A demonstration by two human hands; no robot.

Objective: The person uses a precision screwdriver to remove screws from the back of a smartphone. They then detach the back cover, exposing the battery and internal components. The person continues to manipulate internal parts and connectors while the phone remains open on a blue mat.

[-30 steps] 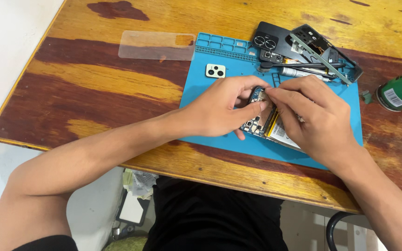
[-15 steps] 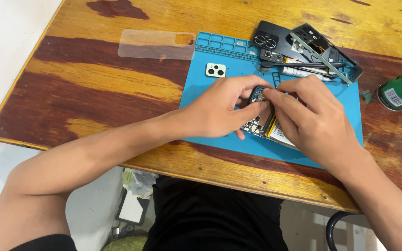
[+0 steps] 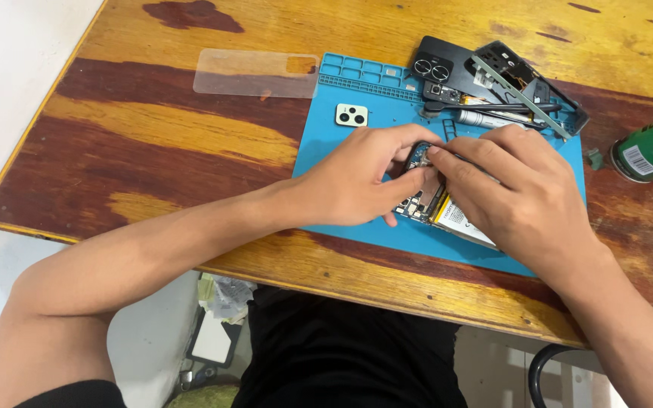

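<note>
Together, left hand (image 3: 357,181) and right hand (image 3: 519,193) pinch the opened phone (image 3: 426,200) near the blue mat's (image 3: 326,143) front edge, fingertips pressed close.

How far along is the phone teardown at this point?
Done: black back cover and small white camera bezel lie off on the blue work mat. In hand: left hand and right hand work the opened phone's circuit board. Left: yellow-edged battery remains seated.
</note>
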